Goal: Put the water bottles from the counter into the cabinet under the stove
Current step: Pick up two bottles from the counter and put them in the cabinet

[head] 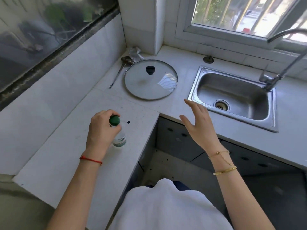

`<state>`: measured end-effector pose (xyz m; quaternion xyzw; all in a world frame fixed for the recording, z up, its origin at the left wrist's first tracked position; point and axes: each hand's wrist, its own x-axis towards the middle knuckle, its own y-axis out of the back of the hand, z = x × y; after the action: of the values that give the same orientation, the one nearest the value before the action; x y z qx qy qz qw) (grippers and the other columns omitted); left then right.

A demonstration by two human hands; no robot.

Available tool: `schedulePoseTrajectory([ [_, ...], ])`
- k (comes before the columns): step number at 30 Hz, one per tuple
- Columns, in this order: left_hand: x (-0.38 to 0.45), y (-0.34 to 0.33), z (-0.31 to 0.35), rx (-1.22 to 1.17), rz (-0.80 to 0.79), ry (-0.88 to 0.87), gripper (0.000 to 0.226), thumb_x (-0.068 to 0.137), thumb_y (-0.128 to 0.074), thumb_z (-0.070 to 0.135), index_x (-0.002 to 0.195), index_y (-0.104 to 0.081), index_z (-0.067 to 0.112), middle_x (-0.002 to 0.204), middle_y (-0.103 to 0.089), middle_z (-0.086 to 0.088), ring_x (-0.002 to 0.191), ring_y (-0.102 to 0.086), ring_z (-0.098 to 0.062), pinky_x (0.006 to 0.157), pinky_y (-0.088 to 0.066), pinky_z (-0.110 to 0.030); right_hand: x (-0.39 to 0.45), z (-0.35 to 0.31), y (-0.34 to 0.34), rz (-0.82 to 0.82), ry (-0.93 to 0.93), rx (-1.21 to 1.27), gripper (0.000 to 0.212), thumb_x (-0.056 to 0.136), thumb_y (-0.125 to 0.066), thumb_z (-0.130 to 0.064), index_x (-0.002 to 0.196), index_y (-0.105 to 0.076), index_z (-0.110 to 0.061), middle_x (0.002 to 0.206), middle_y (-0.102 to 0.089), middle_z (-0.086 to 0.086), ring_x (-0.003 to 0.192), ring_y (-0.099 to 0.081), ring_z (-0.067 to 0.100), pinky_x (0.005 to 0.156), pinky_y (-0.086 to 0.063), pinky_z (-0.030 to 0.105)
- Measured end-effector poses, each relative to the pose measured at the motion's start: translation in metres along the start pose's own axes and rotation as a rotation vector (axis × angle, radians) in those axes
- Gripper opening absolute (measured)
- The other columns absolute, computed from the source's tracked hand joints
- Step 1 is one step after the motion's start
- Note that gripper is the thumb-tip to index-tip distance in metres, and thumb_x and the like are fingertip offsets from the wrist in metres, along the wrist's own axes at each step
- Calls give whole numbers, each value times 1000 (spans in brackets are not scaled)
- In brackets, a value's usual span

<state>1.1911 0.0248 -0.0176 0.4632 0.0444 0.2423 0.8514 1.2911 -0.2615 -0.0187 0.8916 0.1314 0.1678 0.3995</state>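
Nearest the camera, the person's two forearms reach forward over a white shirt, a red string on the left wrist and gold bracelets on the right. The left hand (101,128) is closed around the neck and shoulder of a clear water bottle (120,138) with a green cap (114,120). The bottle stands upright, or nearly so, on the white surface (54,161), close to its front edge; whether its base has left the surface cannot be told. The right hand (198,123) is open, fingers spread, holding nothing, hovering in the air over the corner where the surface turns toward the sink (232,97).

The step in hand looks like the pick-up of this bottle, the only one in view on the surface. Beneath the edge there is a dark opening with a tiled floor, but no stove or cabinet door shows clearly, so where the bottle must go cannot be settled from here.

The next move would call for lifting the bottle clear of the edge, then lowering it toward the space below, likely with a bend or crouch. The free right hand could open a door or steady the body.

Farther off lie a glass lid (150,79) with a black knob, a ladle (122,68) beside it, and the tap (282,60) under the window.
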Motion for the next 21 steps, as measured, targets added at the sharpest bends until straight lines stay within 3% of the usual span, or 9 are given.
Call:
schedulePoseTrajectory([
  [5,23,-9,59,-101,-83,-206,29,69,-75,7,96,-72,15,87,-69,0,71,-60,-17,65,-41,-14,-23,19,27,143,-117,-50,51,95,-57,-28,142,-41,-22,142,-47,-5,136,-36,15,114,-30,31],
  [8,32,-25,95,-196,-163,-344,30,69,-73,4,97,-72,15,90,-70,-2,74,-62,-20,70,-55,-31,-43,30,45,230,-212,-81,52,94,-58,-27,142,-41,-19,140,-49,-1,133,-39,16,112,-31,30],
  [11,40,-50,132,-239,-236,-487,30,70,-74,5,98,-72,15,92,-70,-2,79,-63,-21,77,-55,-38,-67,43,63,305,-309,-113,52,94,-58,-27,142,-41,-20,141,-49,-2,133,-38,15,113,-31,31],
  [21,22,-143,277,-360,-550,-798,30,70,-76,4,97,-72,17,91,-68,2,76,-58,-15,74,-52,-27,-157,101,136,589,-668,-139,51,94,-57,-30,142,-41,-22,142,-46,-5,136,-34,10,115,-29,31],
])
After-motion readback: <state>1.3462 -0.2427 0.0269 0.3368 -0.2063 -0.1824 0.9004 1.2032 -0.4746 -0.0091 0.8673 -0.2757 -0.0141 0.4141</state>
